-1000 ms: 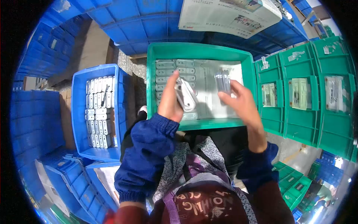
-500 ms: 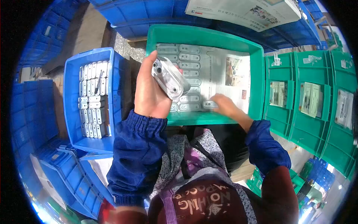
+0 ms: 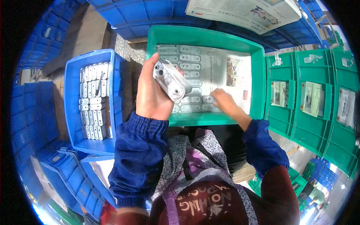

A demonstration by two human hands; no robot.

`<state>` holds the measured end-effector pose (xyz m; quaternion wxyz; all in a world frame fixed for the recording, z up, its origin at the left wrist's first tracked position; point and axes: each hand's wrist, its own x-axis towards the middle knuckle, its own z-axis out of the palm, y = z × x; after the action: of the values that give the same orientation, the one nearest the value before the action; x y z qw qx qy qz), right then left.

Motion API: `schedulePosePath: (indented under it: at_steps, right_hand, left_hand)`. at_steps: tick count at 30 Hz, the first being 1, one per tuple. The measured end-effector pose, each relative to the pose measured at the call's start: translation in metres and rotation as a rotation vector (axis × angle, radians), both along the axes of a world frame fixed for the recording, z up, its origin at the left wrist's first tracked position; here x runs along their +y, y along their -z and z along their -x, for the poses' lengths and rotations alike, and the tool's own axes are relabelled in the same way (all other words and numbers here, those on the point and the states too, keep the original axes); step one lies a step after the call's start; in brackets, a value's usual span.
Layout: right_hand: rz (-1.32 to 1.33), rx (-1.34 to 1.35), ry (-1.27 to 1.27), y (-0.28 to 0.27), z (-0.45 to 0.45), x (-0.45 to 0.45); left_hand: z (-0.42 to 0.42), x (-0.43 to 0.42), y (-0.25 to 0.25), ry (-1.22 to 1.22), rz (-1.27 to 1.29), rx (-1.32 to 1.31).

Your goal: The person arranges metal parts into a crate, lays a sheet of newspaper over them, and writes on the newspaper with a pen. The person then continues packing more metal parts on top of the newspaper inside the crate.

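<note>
My left hand (image 3: 153, 92) is wrapped round a stack of oblong silvery metal plates (image 3: 170, 80) with rounded ends and small holes, held tilted above a green crate (image 3: 210, 120). My right hand (image 3: 228, 104) is low inside the crate, its fingertips on one similar metal plate (image 3: 207, 99); they partly cover its right end. Just below lies another metal plate (image 3: 210, 108). Two columns of such plates (image 3: 190, 66) lie flat at the crate's left, and the held stack hides part of them. Newspaper (image 3: 217, 71) lines the crate floor.
A blue crate (image 3: 69, 97) on the left holds rows of metal parts and a dark pen-like object (image 3: 99, 83). Green crates (image 3: 279, 71) stand on the right. Newspaper (image 3: 243, 13) lies on blue crates behind the green one. Blue crates (image 3: 33, 112) line the far left.
My right hand has moved slightly up to a plate position above the lowest row, where a plate now lies uncovered. The left hand still holds its stack, nearly unmoved.
</note>
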<state>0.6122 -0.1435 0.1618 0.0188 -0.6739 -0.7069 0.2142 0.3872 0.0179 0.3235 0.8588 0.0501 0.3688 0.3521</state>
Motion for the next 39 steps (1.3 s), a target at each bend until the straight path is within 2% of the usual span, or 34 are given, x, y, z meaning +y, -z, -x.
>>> schedulePosePath:
  at_steps: [6,11,17,22,25,26,29,35,37,38,39]
  right_hand:
    - [0.025,0.028,-0.053,-0.004,-0.002,0.001]
    - [0.113,0.106,0.105,-0.015,-0.009,0.011]
    - [-0.011,0.030,0.069,-0.004,-0.011,0.022]
    - [0.080,0.035,0.084,-0.010,-0.009,0.025]
    - [0.029,0.044,0.142,-0.015,-0.014,0.035]
    - [-0.043,0.068,0.122,-0.017,-0.017,0.038]
    - [0.014,0.041,0.142,-0.011,-0.021,0.049]
    - [0.019,0.002,0.015,-0.002,-0.027,0.049]
    - [0.005,0.039,0.118,-0.011,-0.025,0.053]
    - [-0.096,0.108,0.178,-0.009,-0.027,0.054]
    - [-0.064,0.077,0.188,-0.008,-0.030,0.058]
  left_hand:
    - [0.002,0.003,0.003,0.032,0.008,-0.023]
    - [0.006,0.001,-0.003,-0.009,0.024,-0.018]
    - [0.008,0.002,-0.004,-0.023,0.047,-0.007]
    - [0.012,0.004,-0.002,-0.003,0.061,-0.036]
    - [0.011,0.004,-0.003,-0.027,0.061,-0.018]
    - [0.011,0.003,-0.004,-0.026,0.062,-0.018]
    - [0.010,0.003,-0.004,-0.019,0.075,-0.013]
    - [0.011,0.003,-0.004,-0.031,0.084,-0.024]
    - [0.012,0.003,-0.004,-0.028,0.086,-0.025]
    - [0.012,0.004,-0.004,-0.027,0.088,-0.023]
    - [0.012,0.004,-0.003,-0.027,0.088,-0.022]
